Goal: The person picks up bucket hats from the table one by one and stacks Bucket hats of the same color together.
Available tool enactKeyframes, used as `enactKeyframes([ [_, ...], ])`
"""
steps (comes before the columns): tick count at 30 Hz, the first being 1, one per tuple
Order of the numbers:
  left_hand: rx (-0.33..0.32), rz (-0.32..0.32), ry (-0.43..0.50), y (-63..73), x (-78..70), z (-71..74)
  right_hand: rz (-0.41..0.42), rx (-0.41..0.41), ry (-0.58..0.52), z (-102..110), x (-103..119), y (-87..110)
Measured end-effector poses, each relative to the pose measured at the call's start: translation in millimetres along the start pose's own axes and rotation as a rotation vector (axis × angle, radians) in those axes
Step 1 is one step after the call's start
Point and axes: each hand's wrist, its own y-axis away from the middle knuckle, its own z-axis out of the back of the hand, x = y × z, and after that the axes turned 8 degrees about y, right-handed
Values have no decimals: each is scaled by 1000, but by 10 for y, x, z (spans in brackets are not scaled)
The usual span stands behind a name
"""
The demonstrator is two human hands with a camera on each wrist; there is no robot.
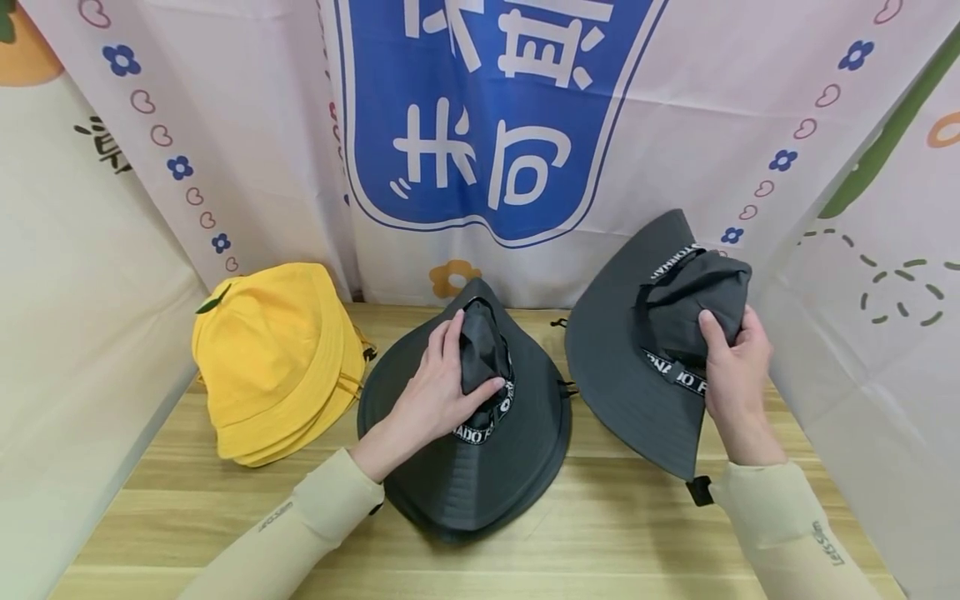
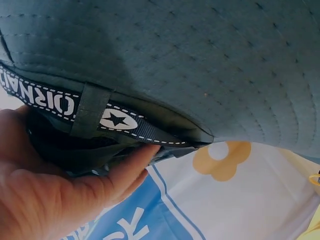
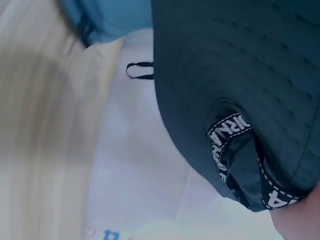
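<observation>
My left hand [image 1: 420, 392] grips the pinched-in crown of a dark grey wide-brimmed hat [image 1: 457, 492] at the middle of the table. More than one brim edge shows there, so hats are stacked. In the left wrist view, the thumb lies along a lettered band [image 2: 50, 102] under the brim [image 2: 200, 65]. Over on the right, my right hand [image 1: 738, 383] holds a second dark grey hat [image 1: 615, 358] by its crown, thumb in front. That hat is tilted, its brim facing left; the right wrist view shows its brim [image 3: 210, 65] and a small cord loop [image 3: 140, 70].
Yellow hats [image 1: 270, 358] sit stacked on the left, the top one with a green leaf tab [image 1: 213, 300]. Behind the wooden table [image 1: 600, 550] hangs a printed curtain [image 1: 660, 167]. A black buckle [image 1: 700, 491] hangs below the right-hand hat.
</observation>
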Motion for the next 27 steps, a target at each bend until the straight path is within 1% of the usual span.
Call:
enactKeyframes([
  [4, -22, 21, -21, 21, -30, 36, 28, 25, -142, -112, 116, 65],
  [6, -41, 14, -23, 33, -49, 54, 45, 37, -194, -160, 162, 98],
  [9, -84, -30, -17, 44, -82, 83, 73, 57, -229, -223, 222, 151],
  [12, -145, -115, -13, 42, -113, 109, 97, 81, -244, -272, 280, 201],
  [14, -191, -210, -1, 32, -128, 121, 110, 97, -243, -298, 321, 229],
  [16, -230, -318, 17, 17, -140, 126, 119, 104, -251, -323, 364, 252],
  [18, -249, -412, 32, 3, -151, 120, 124, 108, -269, -352, 412, 275],
  [20, -252, -464, 48, -8, -169, 113, 130, 113, -297, -386, 465, 298],
  [21, -252, -473, 57, -14, -177, 110, 134, 115, -315, -406, 492, 310],
  [23, -241, -455, 81, -26, -195, 112, 144, 126, -345, -447, 544, 337],
  [24, -234, -434, 102, -36, -203, 119, 151, 133, -358, -468, 568, 351],
  [27, -213, -338, 183, -60, -218, 160, 179, 157, -395, -524, 621, 387],
])
